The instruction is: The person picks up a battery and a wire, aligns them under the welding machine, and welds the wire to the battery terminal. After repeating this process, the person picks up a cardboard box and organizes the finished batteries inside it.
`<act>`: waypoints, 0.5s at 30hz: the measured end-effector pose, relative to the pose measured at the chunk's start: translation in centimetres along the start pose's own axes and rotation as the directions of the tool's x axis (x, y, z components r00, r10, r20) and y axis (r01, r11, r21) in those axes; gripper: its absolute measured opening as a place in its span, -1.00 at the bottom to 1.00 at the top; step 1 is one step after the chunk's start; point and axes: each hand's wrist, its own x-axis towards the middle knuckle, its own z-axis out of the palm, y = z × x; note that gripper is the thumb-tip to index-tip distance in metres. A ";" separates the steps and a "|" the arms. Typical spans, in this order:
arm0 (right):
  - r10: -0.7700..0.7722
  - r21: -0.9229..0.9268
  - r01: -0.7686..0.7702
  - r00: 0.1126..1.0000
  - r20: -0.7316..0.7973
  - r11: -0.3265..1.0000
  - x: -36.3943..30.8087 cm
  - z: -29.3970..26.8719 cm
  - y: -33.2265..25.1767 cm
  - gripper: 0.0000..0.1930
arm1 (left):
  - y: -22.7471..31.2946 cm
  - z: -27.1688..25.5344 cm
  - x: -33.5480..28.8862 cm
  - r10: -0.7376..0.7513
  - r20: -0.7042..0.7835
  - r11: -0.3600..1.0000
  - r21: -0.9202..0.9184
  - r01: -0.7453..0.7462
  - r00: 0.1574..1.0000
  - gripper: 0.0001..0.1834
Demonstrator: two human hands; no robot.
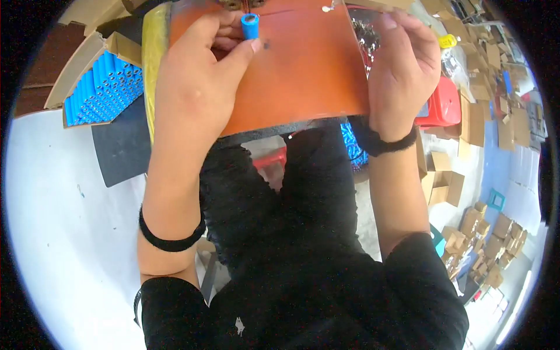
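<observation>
A blue cylindrical battery cell (250, 28) stands upright over the orange work mat (303, 76), pinched between the thumb and fingers of my left hand (195, 87). At the mat's right edge is my right hand (405, 73), its fingers curled in towards the thumb; whatever they may hold is too small to make out. Beside that hand lies a pile of small shiny metal parts with thin red wires (366, 44). A small white piece (328, 9) with a red lead sits at the mat's far side.
An open carton (114, 44) packed with blue cells stands at the left. A red object (444, 104) is right of my right hand, with a yellow item (447, 41) beyond it. More blue cells (353, 146) show below the mat's right corner. Cardboard boxes (446, 184) cover the right side.
</observation>
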 end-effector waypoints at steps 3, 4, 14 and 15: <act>0.171 0.837 -0.132 0.984 0.047 0.531 0.1 1.3 -0.2 -0.91 | -0.6 0.2 0.3 0.036 -0.005 0.999 0.022 -0.036 0.999 -0.58; 0.201 0.781 -0.180 0.977 0.071 0.598 0.0 0.6 -0.3 -0.89 | -0.9 0.4 0.4 0.006 -0.025 1.000 -0.030 -0.007 1.000 -0.59; 0.055 0.864 -0.101 0.995 0.085 0.493 0.0 1.3 1.5 -0.87 | -0.9 0.4 0.6 0.014 -0.012 0.992 -0.128 -0.016 1.000 -0.60; 0.052 0.865 -0.100 0.995 0.085 0.491 0.0 1.5 1.4 -0.87 | -0.8 0.2 0.5 0.017 -0.015 0.992 -0.126 -0.019 1.000 -0.60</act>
